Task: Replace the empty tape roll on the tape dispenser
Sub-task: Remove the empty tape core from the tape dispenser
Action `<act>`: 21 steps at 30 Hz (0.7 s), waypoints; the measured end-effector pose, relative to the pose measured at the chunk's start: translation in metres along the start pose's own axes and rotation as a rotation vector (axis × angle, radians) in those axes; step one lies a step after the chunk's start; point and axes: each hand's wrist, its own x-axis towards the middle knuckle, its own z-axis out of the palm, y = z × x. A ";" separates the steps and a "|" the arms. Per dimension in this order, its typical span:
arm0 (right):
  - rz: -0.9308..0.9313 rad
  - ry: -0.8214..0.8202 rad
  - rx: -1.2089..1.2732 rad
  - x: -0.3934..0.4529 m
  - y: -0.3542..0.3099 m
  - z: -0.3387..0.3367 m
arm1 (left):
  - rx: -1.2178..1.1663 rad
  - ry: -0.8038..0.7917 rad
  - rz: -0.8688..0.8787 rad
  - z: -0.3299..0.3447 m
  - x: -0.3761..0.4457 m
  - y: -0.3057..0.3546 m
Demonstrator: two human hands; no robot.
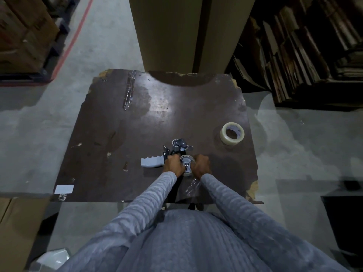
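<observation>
Both arms, in grey knit sleeves, reach up from the lower middle of the frame and converge just below centre, where the left hand [173,165] and right hand [201,166] sit close together, fingers curled, knuckles up.

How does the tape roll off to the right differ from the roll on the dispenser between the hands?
The loose tape roll lies flat on the table, untouched; the roll on the tape dispenser sits on its hub, gripped from both sides by the left hand and right hand. The loose roll shows a thick band of clear tape; the mounted roll looks nearly bare. Both are round.
</observation>
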 end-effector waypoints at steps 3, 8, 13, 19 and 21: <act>0.009 -0.021 0.019 0.001 0.004 0.000 | 0.046 -0.036 0.016 0.001 0.000 -0.001; 0.017 -0.042 0.019 0.003 0.008 0.000 | 0.086 -0.082 0.008 0.000 0.003 -0.003; 0.018 -0.068 -0.016 0.009 0.003 0.004 | 0.162 -0.081 0.034 0.001 0.004 -0.006; -0.023 -0.077 -0.047 0.015 -0.002 0.002 | 0.092 -0.118 0.004 0.003 0.009 0.000; -0.025 -0.077 -0.070 0.016 -0.003 0.001 | 0.066 -0.121 -0.007 0.002 0.013 0.000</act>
